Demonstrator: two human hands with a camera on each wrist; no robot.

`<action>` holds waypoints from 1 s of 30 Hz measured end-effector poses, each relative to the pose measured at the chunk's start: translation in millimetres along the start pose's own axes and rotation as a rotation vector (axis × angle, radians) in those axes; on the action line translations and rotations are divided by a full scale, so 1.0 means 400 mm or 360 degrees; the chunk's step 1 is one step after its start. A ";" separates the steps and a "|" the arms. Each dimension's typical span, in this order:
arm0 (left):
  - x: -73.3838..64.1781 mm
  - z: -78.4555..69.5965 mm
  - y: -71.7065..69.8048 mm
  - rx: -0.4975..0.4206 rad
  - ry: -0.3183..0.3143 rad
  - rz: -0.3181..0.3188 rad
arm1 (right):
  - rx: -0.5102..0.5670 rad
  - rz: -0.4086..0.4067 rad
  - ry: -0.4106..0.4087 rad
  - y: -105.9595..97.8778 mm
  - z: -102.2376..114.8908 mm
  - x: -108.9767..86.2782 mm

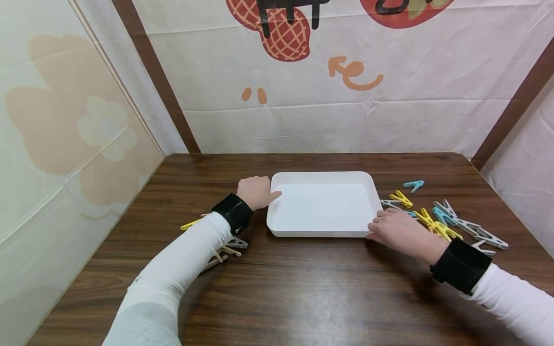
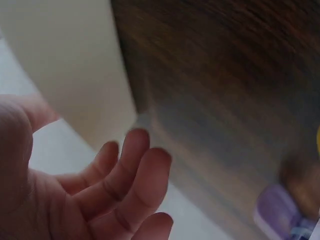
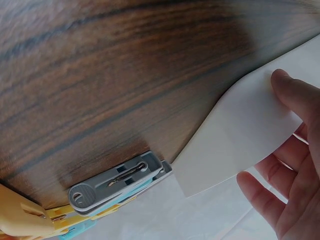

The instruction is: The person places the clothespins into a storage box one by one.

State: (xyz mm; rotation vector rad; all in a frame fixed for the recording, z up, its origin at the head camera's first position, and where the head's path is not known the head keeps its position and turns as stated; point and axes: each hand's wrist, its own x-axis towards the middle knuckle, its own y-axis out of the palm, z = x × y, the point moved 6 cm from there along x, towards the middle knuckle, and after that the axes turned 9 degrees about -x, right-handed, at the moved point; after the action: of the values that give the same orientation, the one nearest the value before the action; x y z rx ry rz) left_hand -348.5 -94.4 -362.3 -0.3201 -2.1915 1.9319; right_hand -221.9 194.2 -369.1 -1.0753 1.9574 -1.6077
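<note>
Tray (image 1: 324, 205) lies flat, long axis left-to-right.

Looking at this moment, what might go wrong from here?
Sliding the white tray rightward might shove the clothespins on the right; a gray one lies very close to its edge. The right hand reaches in among those pins and might knock them when it moves. The left sleeve crosses above the left-side clothespins, so lowering that arm might brush or scatter them.

place: cloth-walled booth | printed fabric walls (image 1: 303, 127) | wood-grain tabletop (image 1: 303, 293)
</note>
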 end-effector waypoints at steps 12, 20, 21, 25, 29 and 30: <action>0.053 0.045 0.103 -0.0619 -0.0251 0.0555 | -0.0011 0.0006 -0.0001 0.000 0.001 0.001; 0.036 0.038 0.103 -0.0602 -0.0260 0.0577 | 0.0007 -0.0004 -0.0038 -0.005 0.005 -0.004; 0.034 0.037 0.101 -0.0603 -0.0261 0.0576 | 0.0015 -0.0008 -0.0046 -0.007 0.007 -0.004; 0.026 0.034 0.094 -0.0634 -0.0283 0.0556 | 0.0006 -0.0037 -0.0076 -0.013 0.012 -0.004; 0.022 0.034 0.092 -0.0675 -0.0307 0.0529 | 0.0102 -0.0043 -0.0029 -0.025 0.007 -0.001; 0.022 0.033 0.092 -0.0679 -0.0309 0.0525 | 0.0138 -0.0055 -0.0002 -0.030 0.003 0.001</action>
State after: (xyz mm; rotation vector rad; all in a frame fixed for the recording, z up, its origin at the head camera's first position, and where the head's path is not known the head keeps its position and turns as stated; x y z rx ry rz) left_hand -359.8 -100.1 -400.4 -0.6167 -2.8320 1.6762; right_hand -217.5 192.6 -357.8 -1.0813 1.8593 -1.6932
